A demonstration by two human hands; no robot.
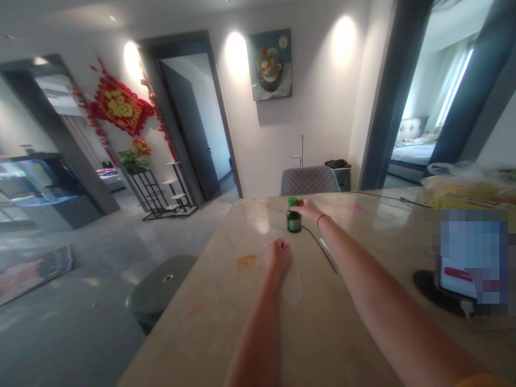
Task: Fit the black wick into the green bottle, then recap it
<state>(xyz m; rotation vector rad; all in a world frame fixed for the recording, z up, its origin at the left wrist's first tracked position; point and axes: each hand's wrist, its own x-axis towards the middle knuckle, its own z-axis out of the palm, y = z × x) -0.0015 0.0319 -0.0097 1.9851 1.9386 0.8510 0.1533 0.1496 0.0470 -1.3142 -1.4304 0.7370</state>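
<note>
A small dark green bottle [294,223] with a bright green top and a label stands upright on the table. My right hand [309,208] reaches out to it from the right, its fingers closed around the neck just under the top. Nearer to me, my left hand [278,255] rests on the tabletop in a loose fist, apart from the bottle; nothing shows in it. A thin black cord or stick [320,249] lies on the table, running from beside the bottle towards me under the right forearm.
The beige table [226,301] bears orange and pink stains. At right are a phone [457,279] on a round black stand and plastic bags [475,185]. A quilted chair [310,181] stands behind the far edge, and a green stool [167,287] at the left.
</note>
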